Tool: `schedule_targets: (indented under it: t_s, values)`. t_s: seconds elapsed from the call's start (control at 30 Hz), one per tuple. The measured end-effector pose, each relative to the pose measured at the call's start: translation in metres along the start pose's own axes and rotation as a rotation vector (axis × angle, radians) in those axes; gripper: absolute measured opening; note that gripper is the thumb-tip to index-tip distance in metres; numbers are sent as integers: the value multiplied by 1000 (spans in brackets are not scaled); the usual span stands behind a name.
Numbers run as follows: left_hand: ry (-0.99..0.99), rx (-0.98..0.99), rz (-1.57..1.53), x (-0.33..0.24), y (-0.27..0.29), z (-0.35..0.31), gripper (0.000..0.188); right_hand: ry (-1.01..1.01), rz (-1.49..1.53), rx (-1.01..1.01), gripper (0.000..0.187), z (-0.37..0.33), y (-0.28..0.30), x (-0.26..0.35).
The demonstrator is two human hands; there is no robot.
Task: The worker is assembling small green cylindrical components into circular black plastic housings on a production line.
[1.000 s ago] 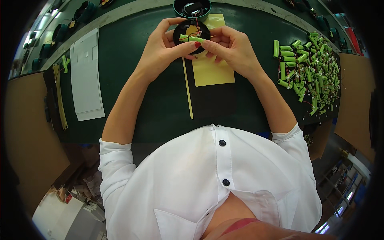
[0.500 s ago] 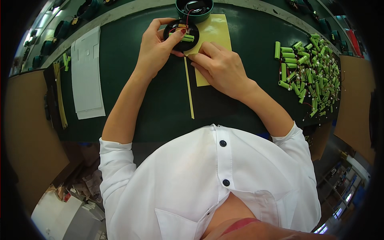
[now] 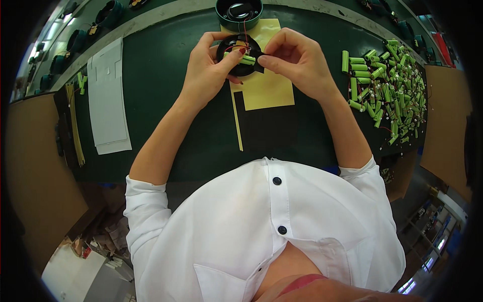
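Note:
My left hand (image 3: 207,73) grips a round black plastic part (image 3: 242,70) near the table's far edge. Its thumb presses on a green battery pack (image 3: 248,60) lying across that part. A thin red wire (image 3: 245,30) runs from the part up to a dark green round housing (image 3: 219,18) behind it. At the part's right side, my right hand (image 3: 304,63) pinches a small black strip (image 3: 260,65) between thumb and forefinger. The strip's far end is hidden against the black part.
Under my hands lie a yellow sheet (image 3: 271,95), a black sheet (image 3: 271,126) and a narrow yellow strip (image 3: 238,131). Many green battery packs (image 3: 387,93) are heaped at the right. White cards (image 3: 108,100) and thin yellow strips (image 3: 75,126) lie left. Cardboard (image 3: 445,126) stands at the right.
My right hand has lifted from the top of the narrow yellow strip to the black part's right side, now with the black strip in its fingers. The left hand has shifted slightly right.

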State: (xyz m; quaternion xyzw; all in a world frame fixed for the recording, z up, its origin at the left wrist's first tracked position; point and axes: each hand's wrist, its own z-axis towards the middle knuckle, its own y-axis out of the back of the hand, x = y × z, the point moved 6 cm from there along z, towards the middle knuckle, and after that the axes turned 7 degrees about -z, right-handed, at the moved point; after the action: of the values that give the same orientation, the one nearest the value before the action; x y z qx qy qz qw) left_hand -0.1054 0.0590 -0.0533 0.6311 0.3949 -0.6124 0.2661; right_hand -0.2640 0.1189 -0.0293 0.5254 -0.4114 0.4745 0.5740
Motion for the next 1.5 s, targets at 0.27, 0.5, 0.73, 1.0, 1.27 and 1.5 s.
schedule_targets:
  t_s: [0.27, 0.5, 0.73, 1.0, 1.27, 1.5]
  values:
    - [24, -44, 10, 1, 0, -2, 42, 268, -665, -339, 39, -8, -13, 16]
    - [40, -27, -28, 1, 1, -2, 38, 572, -1036, -279, 26, -17, -26, 26]
    - [59, 70, 14, -5, -4, 0, 36, 569, -943, -185, 25, -24, -16, 43]
    - [-88, 138, 454, -37, -9, 8, 44, -361, -1281, -718, 22, -117, 202, 57]
    - [-83, 388, 859, -78, 14, 49, 32, -525, -1171, -606, 21, -127, 219, 15]
    - [-144, 236, 1411, -120, 61, 127, 28, -459, -1366, -601, 13, -113, 219, 19]
